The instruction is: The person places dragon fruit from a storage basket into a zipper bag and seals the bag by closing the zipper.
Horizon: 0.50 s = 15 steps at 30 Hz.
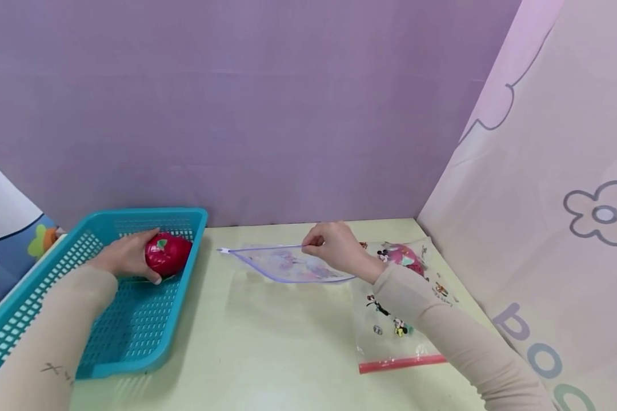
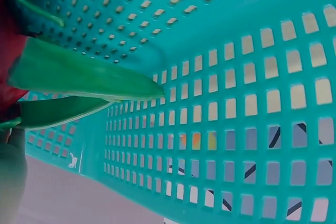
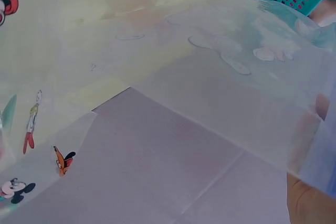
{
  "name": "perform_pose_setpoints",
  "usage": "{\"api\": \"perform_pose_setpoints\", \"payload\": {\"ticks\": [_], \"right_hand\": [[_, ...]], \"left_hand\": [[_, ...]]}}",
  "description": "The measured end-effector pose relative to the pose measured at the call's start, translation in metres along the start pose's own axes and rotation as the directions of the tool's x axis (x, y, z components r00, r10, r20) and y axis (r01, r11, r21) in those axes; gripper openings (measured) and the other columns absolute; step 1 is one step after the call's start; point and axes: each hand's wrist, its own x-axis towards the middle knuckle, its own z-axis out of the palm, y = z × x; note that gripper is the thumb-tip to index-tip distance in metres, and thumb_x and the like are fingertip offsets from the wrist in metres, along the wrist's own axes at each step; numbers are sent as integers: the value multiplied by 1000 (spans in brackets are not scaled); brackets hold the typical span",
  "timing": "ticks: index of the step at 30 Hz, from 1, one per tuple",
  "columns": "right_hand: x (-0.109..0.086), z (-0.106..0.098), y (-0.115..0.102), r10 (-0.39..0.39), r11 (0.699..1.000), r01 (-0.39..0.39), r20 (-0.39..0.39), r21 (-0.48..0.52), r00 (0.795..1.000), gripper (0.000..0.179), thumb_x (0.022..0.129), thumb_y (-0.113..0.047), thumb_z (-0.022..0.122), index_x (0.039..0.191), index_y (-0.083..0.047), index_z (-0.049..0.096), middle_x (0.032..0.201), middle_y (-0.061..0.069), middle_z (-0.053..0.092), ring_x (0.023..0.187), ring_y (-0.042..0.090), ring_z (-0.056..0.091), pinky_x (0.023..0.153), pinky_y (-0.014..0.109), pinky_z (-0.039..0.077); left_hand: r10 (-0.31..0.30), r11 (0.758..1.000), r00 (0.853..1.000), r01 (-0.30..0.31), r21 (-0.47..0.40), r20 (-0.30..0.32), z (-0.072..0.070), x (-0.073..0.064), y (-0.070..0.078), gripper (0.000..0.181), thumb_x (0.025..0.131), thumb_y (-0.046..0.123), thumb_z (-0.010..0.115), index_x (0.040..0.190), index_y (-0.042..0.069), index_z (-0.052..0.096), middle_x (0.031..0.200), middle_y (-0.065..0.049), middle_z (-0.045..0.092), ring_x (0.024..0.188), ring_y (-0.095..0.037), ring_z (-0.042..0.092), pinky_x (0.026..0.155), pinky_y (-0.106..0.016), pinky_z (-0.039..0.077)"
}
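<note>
In the head view, my left hand [image 1: 125, 254] is inside the turquoise basket [image 1: 167, 337], its fingers spread round a crimson dragon fruit [image 1: 168, 254]. Long green leaves [image 2: 84, 72] stick out from the fruit in the left wrist view. My right hand [image 1: 339, 248] pinches the upper rim of a clear zip bag [image 1: 293, 265] between thumb and fingers. A purple-blue zip edges this bag's mouth, which gapes, and a white slider sits at its left end. The bag's film [image 3: 210, 108] spreads across the right wrist view.
To the right, partly under my right forearm, a clear bag with cartoon prints and a red zip [image 1: 403, 363] lies flat, a pink-red thing [image 1: 405, 256] inside. Purple cloth [image 1: 308, 114] hangs behind the pale table [image 1: 267, 365]; a pale printed cloth [image 1: 555, 240] is at the right.
</note>
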Motion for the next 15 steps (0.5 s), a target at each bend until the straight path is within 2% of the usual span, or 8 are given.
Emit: {"api": "perform_pose_setpoints", "payload": {"ticks": [10, 15], "right_hand": [[-5, 0, 4, 3, 1000, -3, -13, 12, 1000, 4, 82, -14, 69, 84, -13, 72, 77, -4, 65, 67, 6, 56, 62, 21, 47], [-6, -1, 2, 6, 1000, -6, -13, 18, 1000, 6, 82, -14, 68, 85, -12, 72, 77, -4, 65, 67, 6, 56, 61, 21, 47]], "left_hand": [[32, 999, 997, -31, 21, -72, 5, 0, 2, 116, 49, 43, 85, 137, -4, 26, 126, -34, 37, 108, -54, 35, 70, -58, 50], [29, 999, 995, -27, 21, -93, 7, -3, 3, 112, 51, 40, 85, 136, -5, 27, 124, -34, 37, 106, -54, 37, 68, -56, 51]]}}
